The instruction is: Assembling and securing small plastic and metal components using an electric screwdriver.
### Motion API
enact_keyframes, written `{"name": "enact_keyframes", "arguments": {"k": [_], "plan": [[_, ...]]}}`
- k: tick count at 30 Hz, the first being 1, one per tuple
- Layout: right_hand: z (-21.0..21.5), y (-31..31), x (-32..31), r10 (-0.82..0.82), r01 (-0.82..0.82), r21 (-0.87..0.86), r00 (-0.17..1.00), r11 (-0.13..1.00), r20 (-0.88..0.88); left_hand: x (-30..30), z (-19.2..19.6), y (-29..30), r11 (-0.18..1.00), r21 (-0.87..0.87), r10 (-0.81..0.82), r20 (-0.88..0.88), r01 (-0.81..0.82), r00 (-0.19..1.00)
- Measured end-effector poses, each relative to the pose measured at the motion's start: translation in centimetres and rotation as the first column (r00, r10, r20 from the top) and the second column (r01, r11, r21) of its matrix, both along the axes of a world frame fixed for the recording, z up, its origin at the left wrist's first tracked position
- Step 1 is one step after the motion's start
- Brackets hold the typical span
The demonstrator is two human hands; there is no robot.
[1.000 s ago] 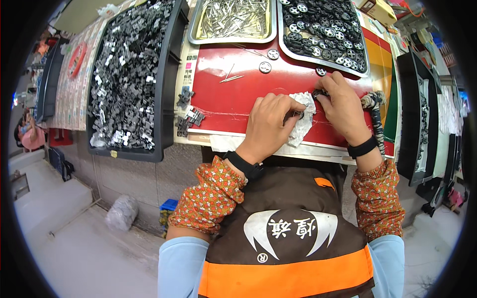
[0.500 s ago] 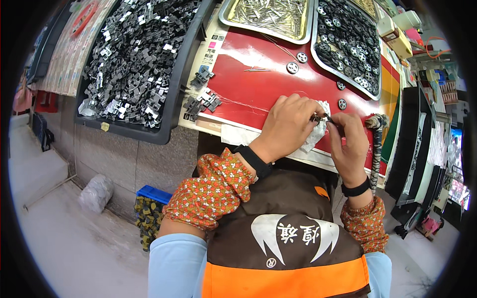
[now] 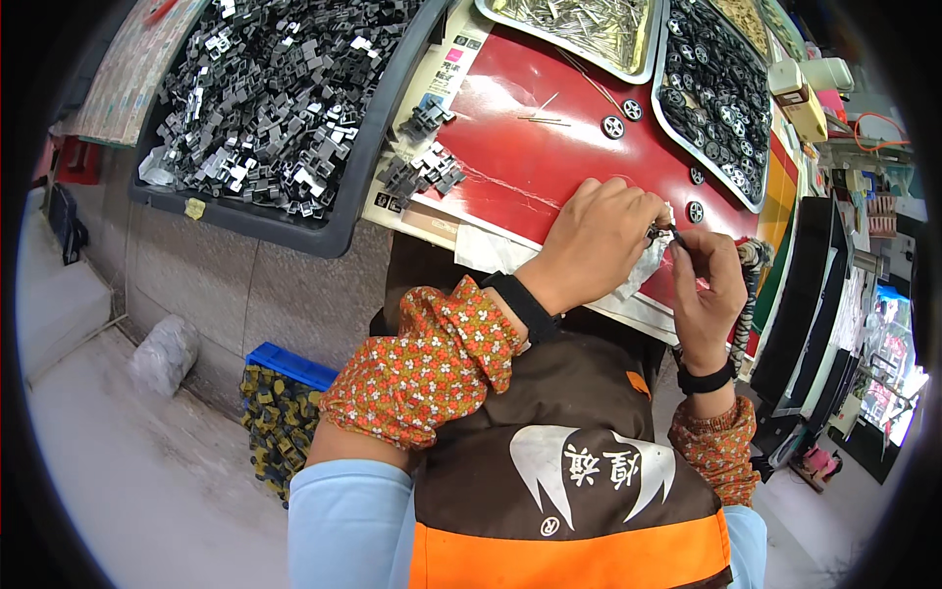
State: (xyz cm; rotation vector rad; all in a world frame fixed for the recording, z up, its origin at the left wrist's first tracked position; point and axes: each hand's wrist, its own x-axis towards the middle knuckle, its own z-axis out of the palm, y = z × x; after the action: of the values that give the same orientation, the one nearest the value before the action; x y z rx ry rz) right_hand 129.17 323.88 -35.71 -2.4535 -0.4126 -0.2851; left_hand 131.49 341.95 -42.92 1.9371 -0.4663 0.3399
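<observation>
My left hand (image 3: 601, 236) is closed in a pinch around a small dark part (image 3: 657, 233), mostly hidden by the fingers. Right beside it, my right hand (image 3: 710, 285) pinches a small black piece (image 3: 677, 237) against that part; its exact kind is too small to tell. Both hands are just above the front edge of a red board (image 3: 520, 108). White crumpled paper (image 3: 644, 267) lies beneath the fingers. Two black wheels with silver spokes (image 3: 613, 127) rest on the board beyond my hands, and another wheel (image 3: 696, 211) lies near my right hand.
A large dark bin (image 3: 339, 221) of grey and black clips stands at the left, with loose clips (image 3: 422, 172) beside it. Metal trays hold thin pins (image 3: 579, 25) and black wheels (image 3: 721, 108). A wrapped handle (image 3: 748, 265) stands at the right. A blue-rimmed basket (image 3: 294, 365) sits low left.
The view has shifted slightly, so the bench and trays sit differently in the picture. Both hands stay together at the same spot over the paper, still pinching the small dark pieces.
</observation>
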Motion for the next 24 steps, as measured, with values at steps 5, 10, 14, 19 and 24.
{"name": "enact_keyframes", "arguments": {"k": [5,10,14,19,24], "plan": [[-0.19,-0.27,-0.11,-0.019,0.019,-0.009,1.0,1.0,0.014,0.03,-0.21,-0.4,1.0,-0.019,-0.002,0.006,0.002,1.0],[-0.3,-0.46,-0.22,-0.032,0.032,0.013,0.999,0.999,0.006,-0.05,-0.22,-0.4,1.0,0.016,0.014,0.021,-0.014,1.0],[0.2,-0.39,-0.1,-0.049,0.049,-0.008,0.999,0.999,0.025,0.03,-0.16,-0.47,1.0,0.025,0.005,0.025,-0.005,1.0],[-0.02,-0.35,0.25,-0.01,0.01,0.005,0.999,1.0,0.05,0.11,0.01,-0.44,0.999,0.041,0.009,0.025,-0.01,1.0],[-0.22,-0.01,0.13,0.023,-0.02,-0.039,0.996,0.999,0.085,0.17,-0.12,-0.3,0.998,0.056,0.01,0.029,-0.012,1.0]]}}
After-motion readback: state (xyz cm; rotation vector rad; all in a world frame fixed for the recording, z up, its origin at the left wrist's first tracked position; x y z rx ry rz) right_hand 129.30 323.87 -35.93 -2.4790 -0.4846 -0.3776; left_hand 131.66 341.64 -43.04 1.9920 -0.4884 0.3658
